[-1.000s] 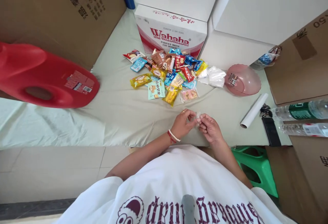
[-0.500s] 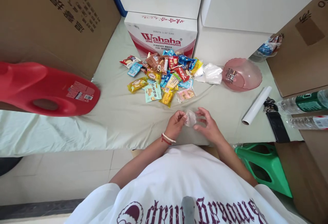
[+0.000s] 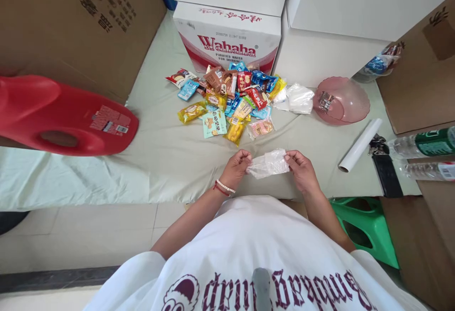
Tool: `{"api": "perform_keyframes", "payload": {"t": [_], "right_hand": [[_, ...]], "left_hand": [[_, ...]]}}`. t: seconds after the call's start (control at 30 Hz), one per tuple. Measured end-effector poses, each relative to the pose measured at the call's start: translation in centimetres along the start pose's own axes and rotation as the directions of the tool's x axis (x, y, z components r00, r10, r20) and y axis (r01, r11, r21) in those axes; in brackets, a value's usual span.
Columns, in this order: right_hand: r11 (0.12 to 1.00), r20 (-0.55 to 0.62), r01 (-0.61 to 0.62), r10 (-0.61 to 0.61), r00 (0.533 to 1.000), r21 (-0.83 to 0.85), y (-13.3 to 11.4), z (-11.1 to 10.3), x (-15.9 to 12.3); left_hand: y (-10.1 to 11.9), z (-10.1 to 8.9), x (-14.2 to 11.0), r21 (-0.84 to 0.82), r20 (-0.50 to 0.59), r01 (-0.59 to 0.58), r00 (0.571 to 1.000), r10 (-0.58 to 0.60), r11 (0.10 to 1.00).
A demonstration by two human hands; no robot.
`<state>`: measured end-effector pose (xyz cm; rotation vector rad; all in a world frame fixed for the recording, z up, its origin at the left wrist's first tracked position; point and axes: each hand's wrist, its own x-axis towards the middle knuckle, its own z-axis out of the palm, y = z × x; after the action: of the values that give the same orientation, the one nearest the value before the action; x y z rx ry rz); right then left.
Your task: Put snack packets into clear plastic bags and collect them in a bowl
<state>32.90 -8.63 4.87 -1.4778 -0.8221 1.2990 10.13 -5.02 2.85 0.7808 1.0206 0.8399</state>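
A clear, crinkled plastic bag point(image 3: 269, 163) is stretched between my two hands, over the front part of the table. My left hand point(image 3: 236, 168) pinches its left end between thumb and fingers. At the other end, my right hand point(image 3: 302, 169) grips the bag's upper right corner. Just beyond the hands lies a loose heap of wrapped snacks point(image 3: 227, 97), with a mint-green packet point(image 3: 214, 123) and a yellow packet point(image 3: 235, 131) on its near side. A stack of folded white plastic bags point(image 3: 299, 98) rests right of the heap.
A pink bowl point(image 3: 359, 102) holding a dark packet stands at the right. Nearby are a white roll point(image 3: 360, 145), keys point(image 3: 378, 145), a black phone-like object point(image 3: 387, 176) and plastic bottles point(image 3: 426, 143). A Wahaha carton point(image 3: 229, 41) backs the heap; a red jug point(image 3: 81, 126) lies left.
My right hand has taken hold of the plastic bag and moved right. The bag, bunched up before, is now drawn out wide between both hands. My left hand has shifted slightly left.
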Motion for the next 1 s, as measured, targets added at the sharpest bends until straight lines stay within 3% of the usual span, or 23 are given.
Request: {"api": "perform_keyframes", "payload": {"t": [0.1, 0.17, 0.23, 0.27, 0.33, 0.4, 0.47, 0.6, 0.77, 0.9, 1.0], "right_hand": [[0.989, -0.063, 0.061, -0.070, 0.996, -0.131, 0.0, 0.1, 0.4], [0.944, -0.205, 0.148, -0.213, 0.955, -0.295, -0.4, 0.3, 0.4], [0.889, -0.235, 0.210, -0.324, 0.916, -0.408, -1.1, 0.8, -0.1], [0.874, -0.172, 0.236, -0.334, 0.927, -0.424, -1.4, 1.2, -0.4], [0.860, 0.065, 0.287, -0.287, 0.956, -0.421, -1.8, 2.5, -1.2], [0.844, 0.292, 0.327, -0.214, 0.932, -0.426, -1.5, 4.0, -1.7], [0.864, 0.385, 0.306, -0.145, 0.911, -0.399, -0.8, 5.1, -1.9], [0.966, 0.310, 0.135, -0.061, 0.949, -0.221, 0.1, 5.1, -1.6], [0.985, 0.186, 0.102, -0.076, 0.980, -0.136, -0.5, 3.5, -1.6], [0.962, 0.134, 0.170, -0.143, 0.981, -0.214, -0.7, 3.6, -2.2], [0.901, 0.194, 0.288, -0.234, 0.953, -0.324, -0.8, 4.2, -2.6]], "left_hand": [[-0.1, 0.0, -0.1, -0.027, -0.014, -0.004, 1.000, 0.004, 1.000], [-0.2, 0.1, -0.2, -0.031, -0.043, -0.036, 0.998, 0.035, 0.999], [-0.1, 0.2, -0.5, 0.009, -0.081, -0.088, 0.993, 0.089, 0.996], [-0.1, 0.3, -0.6, 0.037, -0.095, -0.112, 0.989, 0.115, 0.993], [0.0, 0.6, -0.9, 0.090, -0.104, -0.144, 0.983, 0.153, 0.985], [0.1, 0.9, -1.0, 0.116, -0.099, -0.165, 0.979, 0.176, 0.980], [0.1, 1.1, -1.0, 0.108, -0.119, -0.176, 0.975, 0.188, 0.978], [0.1, 1.0, -0.8, -0.042, -0.199, -0.135, 0.972, 0.124, 0.990], [0.4, 0.6, -1.3, -0.154, -0.146, -0.075, 0.988, 0.053, 0.985], [0.8, 1.1, -2.3, 0.101, -0.039, -0.102, 0.994, 0.106, 0.990], [1.3, 1.6, -2.7, 0.288, 0.011, -0.133, 0.991, 0.135, 0.948]]}}
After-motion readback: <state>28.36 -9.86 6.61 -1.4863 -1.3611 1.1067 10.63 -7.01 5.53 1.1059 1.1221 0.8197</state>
